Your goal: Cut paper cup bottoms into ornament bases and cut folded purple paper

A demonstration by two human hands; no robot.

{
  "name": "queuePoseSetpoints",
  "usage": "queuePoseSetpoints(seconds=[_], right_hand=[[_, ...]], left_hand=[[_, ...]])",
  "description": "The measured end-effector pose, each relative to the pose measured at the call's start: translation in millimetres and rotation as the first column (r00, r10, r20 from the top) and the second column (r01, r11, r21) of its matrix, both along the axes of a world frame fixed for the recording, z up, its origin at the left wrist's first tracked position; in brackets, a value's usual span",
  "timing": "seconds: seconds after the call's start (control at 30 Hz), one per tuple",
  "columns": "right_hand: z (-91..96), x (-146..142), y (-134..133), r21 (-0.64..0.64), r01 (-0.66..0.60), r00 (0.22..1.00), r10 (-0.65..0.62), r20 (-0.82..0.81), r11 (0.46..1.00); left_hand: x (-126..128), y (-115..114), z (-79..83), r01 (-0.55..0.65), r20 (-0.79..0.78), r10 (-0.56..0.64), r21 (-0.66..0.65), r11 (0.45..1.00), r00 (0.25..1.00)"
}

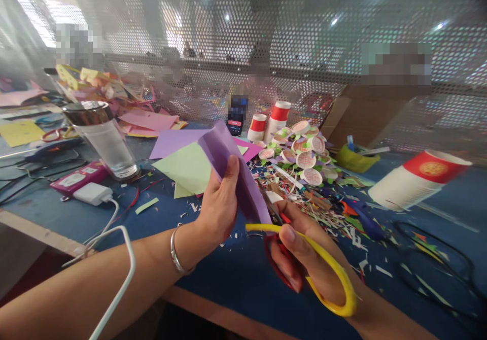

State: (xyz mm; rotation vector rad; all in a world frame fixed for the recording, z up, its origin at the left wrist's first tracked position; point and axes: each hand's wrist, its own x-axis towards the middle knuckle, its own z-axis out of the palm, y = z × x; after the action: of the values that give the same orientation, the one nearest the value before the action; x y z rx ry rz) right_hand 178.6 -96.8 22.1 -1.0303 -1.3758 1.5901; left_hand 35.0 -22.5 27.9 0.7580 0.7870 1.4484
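My left hand (218, 203) grips a folded sheet of purple paper (243, 182), thumb on its near face, and holds it tilted above the table. In my right hand (312, 243) is a pair of scissors (283, 259) with red inner handles; their dark blades meet the lower right edge of the purple paper. A yellow curved band (338, 269) loops around the right hand by the scissors; whether it belongs to their handle I cannot tell. Behind my left hand lie light green sheets (186, 165) and another purple sheet (173, 143).
A pile of small paper cut-outs (306, 160) and scraps (323, 205) lies right of centre. Stacked paper cups (418, 180) lean at right. A water bottle (108, 142), pink box (79, 177), white charger (93, 193) and cables occupy the left. Perforated metal (213, 40) stands behind.
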Motion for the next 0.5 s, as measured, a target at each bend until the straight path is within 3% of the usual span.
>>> queuePoseSetpoints(seconds=[0.13,0.5], right_hand=[[-1.6,-1.0,1.1,0.005,-0.002,1.000,0.003,-0.020,1.000],[-0.8,-1.6,1.1,0.003,-0.008,0.999,0.008,-0.037,1.000]], left_hand=[[1.8,-0.2,-0.4,-0.053,0.003,0.053,-0.003,0.999,0.999],[0.7,-1.9,0.5,-0.039,0.023,0.040,-0.008,0.999,0.999]])
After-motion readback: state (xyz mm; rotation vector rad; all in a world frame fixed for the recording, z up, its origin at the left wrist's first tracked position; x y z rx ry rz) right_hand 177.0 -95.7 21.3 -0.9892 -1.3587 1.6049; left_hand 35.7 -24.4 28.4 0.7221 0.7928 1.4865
